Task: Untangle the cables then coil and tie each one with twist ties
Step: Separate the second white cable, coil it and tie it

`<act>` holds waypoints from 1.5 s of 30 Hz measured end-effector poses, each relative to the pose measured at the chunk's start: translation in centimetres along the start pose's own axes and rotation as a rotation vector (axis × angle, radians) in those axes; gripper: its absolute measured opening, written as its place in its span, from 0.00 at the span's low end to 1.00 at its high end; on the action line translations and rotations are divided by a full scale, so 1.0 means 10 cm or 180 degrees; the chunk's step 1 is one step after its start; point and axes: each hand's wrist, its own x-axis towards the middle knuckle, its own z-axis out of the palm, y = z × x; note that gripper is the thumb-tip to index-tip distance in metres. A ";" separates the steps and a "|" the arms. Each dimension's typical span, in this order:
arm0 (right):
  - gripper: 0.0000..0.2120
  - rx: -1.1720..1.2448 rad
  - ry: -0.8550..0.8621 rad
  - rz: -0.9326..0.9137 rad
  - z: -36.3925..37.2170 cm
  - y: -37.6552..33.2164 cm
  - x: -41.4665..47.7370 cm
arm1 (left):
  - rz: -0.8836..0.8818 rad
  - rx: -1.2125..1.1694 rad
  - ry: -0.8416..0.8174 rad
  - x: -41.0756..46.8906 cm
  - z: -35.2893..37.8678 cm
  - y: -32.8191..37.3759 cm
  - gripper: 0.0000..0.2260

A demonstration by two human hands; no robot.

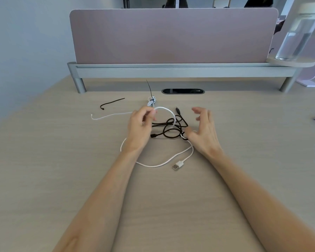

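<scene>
A white cable (pixel 164 161) and a black cable (pixel 171 132) lie tangled on the wooden desk (pixel 62 179). The white cable's USB plug (pixel 178 165) rests near me. My left hand (pixel 140 128) pinches a raised loop of the white cable between thumb and fingers. My right hand (pixel 202 130) hovers at the right of the tangle with fingers spread, its thumb touching the cables. Behind the tangle lies a small white bundle (pixel 151 102) bound with a black tie. A loose black twist tie (pixel 111 103) and a white twist tie (pixel 109 116) lie to the left.
A pink divider panel (pixel 171 35) on a grey rail stands across the back of the desk. A black cable port (pixel 183 91) is set into the desk behind the cables. A clear glass vessel (pixel 293 37) stands on a shelf at the back right.
</scene>
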 end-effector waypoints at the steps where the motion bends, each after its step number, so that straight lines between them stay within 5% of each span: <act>1: 0.28 -0.0113 0.0064 -0.0387 0.00 0.01 0.00 | 0.0243 0.0211 -0.0153 -0.03 0.04 0.03 0.06; 7: 0.08 0.0096 0.0340 -0.1462 0.05 -0.10 0.03 | 0.0747 0.0304 -0.0402 -0.09 0.10 0.13 0.05; 13: 0.16 0.0049 0.1088 -0.1448 -0.17 -0.19 0.03 | -0.0293 -0.0461 -0.0875 -0.04 0.04 0.36 0.14; 19: 0.11 -0.0723 0.0385 -0.0476 -0.25 0.06 0.11 | -0.0620 0.0055 -0.1643 0.00 -0.07 0.28 0.19; 24: 0.15 -0.1683 0.0096 0.0732 -0.40 0.24 0.15 | -0.1553 -0.0201 -0.2633 0.01 -0.26 0.21 0.16; 26: 0.14 -0.2062 -0.0148 0.0792 -0.41 0.24 0.13 | -0.1663 -0.0566 -0.2323 0.02 -0.29 0.18 0.15; 29: 0.26 -0.1911 -0.0655 -0.0095 -0.34 0.21 0.12 | -0.1538 -0.0555 -0.1830 0.02 -0.22 0.19 0.13; 31: 0.33 -0.1150 -0.0840 -0.0543 -0.26 0.15 0.11 | -0.1346 -0.0395 -0.1682 0.00 -0.17 0.21 0.13; 35: 0.36 0.0442 -0.0408 -0.0511 -0.21 -0.05 0.06 | -0.0879 0.0022 -0.1528 -0.02 -0.08 0.20 0.14; 40: 0.20 -0.0361 -0.0202 -0.1361 -0.11 -0.04 0.07 | -0.0619 0.0047 -0.1560 -0.07 0.02 0.30 0.13; 45: 0.09 -0.0657 0.0116 -0.1407 -0.03 0.07 0.16 | -0.1510 -0.0659 -0.1574 -0.06 0.04 0.35 0.14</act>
